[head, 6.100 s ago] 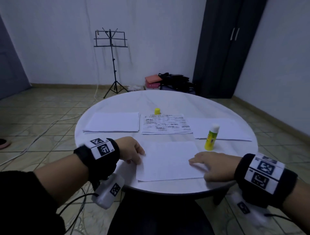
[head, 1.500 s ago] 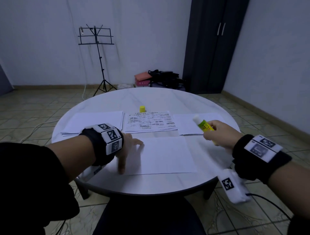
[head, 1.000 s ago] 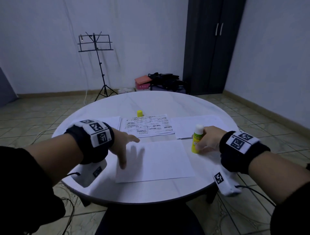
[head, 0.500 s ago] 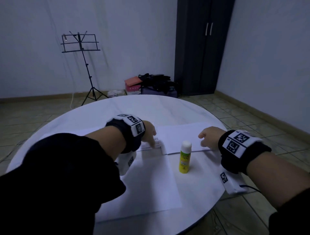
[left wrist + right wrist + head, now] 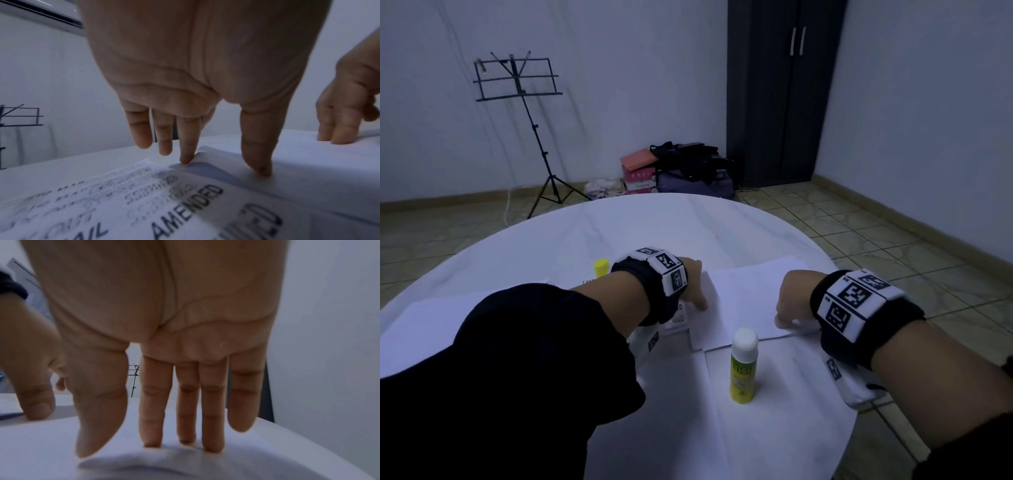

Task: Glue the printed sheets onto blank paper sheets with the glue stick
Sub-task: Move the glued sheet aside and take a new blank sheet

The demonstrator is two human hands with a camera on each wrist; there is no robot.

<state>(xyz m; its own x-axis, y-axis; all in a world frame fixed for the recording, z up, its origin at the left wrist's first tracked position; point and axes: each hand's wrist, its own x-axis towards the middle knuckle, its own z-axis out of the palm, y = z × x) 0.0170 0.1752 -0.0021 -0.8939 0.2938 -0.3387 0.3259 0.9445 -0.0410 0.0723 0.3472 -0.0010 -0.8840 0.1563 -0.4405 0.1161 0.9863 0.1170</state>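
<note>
My left hand (image 5: 693, 284) and right hand (image 5: 792, 299), fingers straight, press a blank sheet (image 5: 750, 294) at one o'clock. Glue stick (image 5: 743, 366) stands uncapped, unheld; printed sheet (image 5: 144, 203) at eleven o'clock, apparently still unglued.

The white printed paper sheet (image 5: 144, 203), lower half of the left-wrist frame, reads "AMENDED" in bold black capitals; neighbouring words are blurred. Label print on the yellow glue stick (image 5: 743, 371) is illegible.
</note>
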